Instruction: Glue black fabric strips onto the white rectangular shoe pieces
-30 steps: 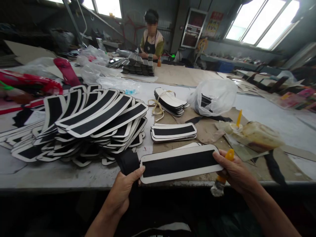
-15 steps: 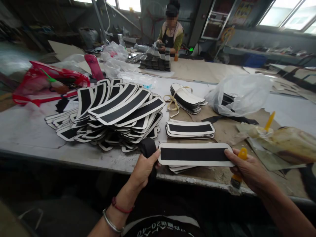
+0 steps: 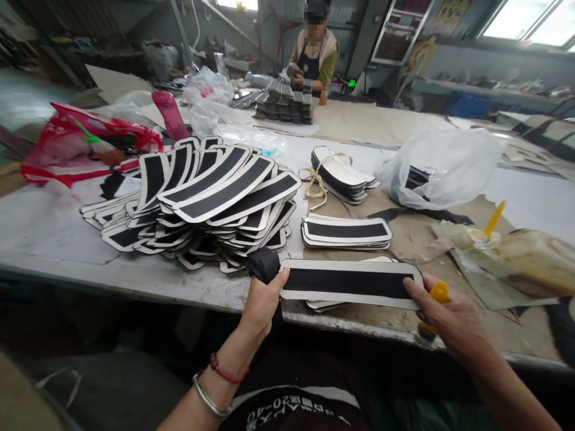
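Observation:
A long white panel with a black strip down its middle (image 3: pixel 345 284) is stretched between my hands above the table's front edge. My left hand (image 3: pixel 263 299) pinches its left end, and a folded loop of black band (image 3: pixel 265 264) sits against those fingers. On the right end presses the thumb of my right hand (image 3: pixel 444 311). That hand also has a yellow-handled brush (image 3: pixel 439 292) in its grasp, its bristles pointing down. Beneath the panel lies a low stack of similar pieces (image 3: pixel 326 305), mostly covered. Just behind it rests another small stack (image 3: pixel 345 232).
A big heap of black-and-white panels (image 3: pixel 224 197) spreads over the left. Farther back are a tied bundle (image 3: pixel 344 173) and a clear plastic bag (image 3: pixel 444 170). A glue-stained container (image 3: pixel 530 257) stands at right. A co-worker (image 3: pixel 314 57) handles pieces across the table.
Both hands and the panel have shifted slightly left, and the panel's right end now tilts lower. The grip of each hand stays the same.

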Available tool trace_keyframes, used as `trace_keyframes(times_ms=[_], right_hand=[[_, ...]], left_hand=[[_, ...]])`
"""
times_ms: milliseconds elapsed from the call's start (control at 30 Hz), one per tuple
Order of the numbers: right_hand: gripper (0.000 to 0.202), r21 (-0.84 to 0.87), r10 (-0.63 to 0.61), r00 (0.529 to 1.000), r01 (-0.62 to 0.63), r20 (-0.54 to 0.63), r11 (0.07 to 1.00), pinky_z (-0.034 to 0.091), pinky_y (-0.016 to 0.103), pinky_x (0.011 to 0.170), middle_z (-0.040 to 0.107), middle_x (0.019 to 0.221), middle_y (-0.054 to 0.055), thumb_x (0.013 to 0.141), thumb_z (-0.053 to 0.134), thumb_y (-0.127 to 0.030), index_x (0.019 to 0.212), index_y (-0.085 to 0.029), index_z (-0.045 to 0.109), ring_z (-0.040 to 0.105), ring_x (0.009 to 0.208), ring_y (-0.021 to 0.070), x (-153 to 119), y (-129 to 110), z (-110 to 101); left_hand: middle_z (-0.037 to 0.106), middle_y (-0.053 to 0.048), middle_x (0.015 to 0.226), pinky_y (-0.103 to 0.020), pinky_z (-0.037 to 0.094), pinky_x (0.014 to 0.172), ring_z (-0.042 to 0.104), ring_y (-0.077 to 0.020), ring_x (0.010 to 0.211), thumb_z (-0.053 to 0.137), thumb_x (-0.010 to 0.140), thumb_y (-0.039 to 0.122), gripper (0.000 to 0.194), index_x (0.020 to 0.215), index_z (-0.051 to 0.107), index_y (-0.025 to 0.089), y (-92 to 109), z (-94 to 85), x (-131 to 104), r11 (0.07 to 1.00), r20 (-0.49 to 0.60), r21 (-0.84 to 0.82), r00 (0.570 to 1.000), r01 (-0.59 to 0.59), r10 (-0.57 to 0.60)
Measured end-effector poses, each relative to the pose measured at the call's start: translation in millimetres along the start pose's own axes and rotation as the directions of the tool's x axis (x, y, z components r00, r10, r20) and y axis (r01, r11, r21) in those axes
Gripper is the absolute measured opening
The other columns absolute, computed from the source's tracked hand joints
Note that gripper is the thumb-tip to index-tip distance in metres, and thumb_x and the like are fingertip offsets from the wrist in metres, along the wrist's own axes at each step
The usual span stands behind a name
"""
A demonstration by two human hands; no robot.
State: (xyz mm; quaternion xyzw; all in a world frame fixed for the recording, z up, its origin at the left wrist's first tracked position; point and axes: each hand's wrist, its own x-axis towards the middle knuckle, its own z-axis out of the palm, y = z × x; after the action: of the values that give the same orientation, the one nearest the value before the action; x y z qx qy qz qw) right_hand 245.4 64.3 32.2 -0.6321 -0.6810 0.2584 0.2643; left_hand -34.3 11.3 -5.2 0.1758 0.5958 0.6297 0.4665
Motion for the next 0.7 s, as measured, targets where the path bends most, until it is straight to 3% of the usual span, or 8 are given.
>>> trace_keyframes(times_ms=[133,433,700], right_hand=[[0.039,-0.051,0.044,0.999,-0.043,0.008,0.998,0.034,0.024,0.044,0.039,0.05,-0.004,0.079,0.047,-0.055,0.06,-0.022,0.044,0.041,0.046,0.011,-1.3,-5.1,0.5],[0.04,-0.075,-0.043,0.998,0.039,-0.056,0.996,0.034,0.025,0.047,0.034,0.051,-0.006,0.081,0.046,-0.053,0.057,-0.022,0.038,0.037,0.045,0.01,-5.2,-9.6,1.7],[0.04,-0.093,-0.102,0.99,0.093,-0.096,0.991,0.034,0.024,0.047,0.032,0.05,-0.006,0.081,0.047,-0.051,0.056,-0.022,0.036,0.037,0.043,0.0094,-7.8,-16.6,2.4]], left_hand=[[0.066,-0.008,0.111,-0.031,0.048,0.086,0.061,-0.0221,0.099,0.069,0.071,0.026,0.042,0.11,0.06,0.014,-1.9,-0.6,-2.0,1.0,0.002,-0.01,1.0,0.013,-0.013],[0.063,-0.004,0.117,-0.03,0.041,0.097,0.057,-0.0191,0.108,0.068,0.073,0.026,0.038,0.111,0.061,0.019,-1.9,-2.2,-2.8,1.0,-0.012,-0.018,1.0,-0.024,0.024],[0.063,-0.007,0.117,-0.035,0.04,0.098,0.056,-0.0224,0.109,0.067,0.074,0.028,0.04,0.111,0.06,0.017,-8.1,-3.3,0.8,1.0,-0.04,-0.001,0.999,0.001,-0.001]])
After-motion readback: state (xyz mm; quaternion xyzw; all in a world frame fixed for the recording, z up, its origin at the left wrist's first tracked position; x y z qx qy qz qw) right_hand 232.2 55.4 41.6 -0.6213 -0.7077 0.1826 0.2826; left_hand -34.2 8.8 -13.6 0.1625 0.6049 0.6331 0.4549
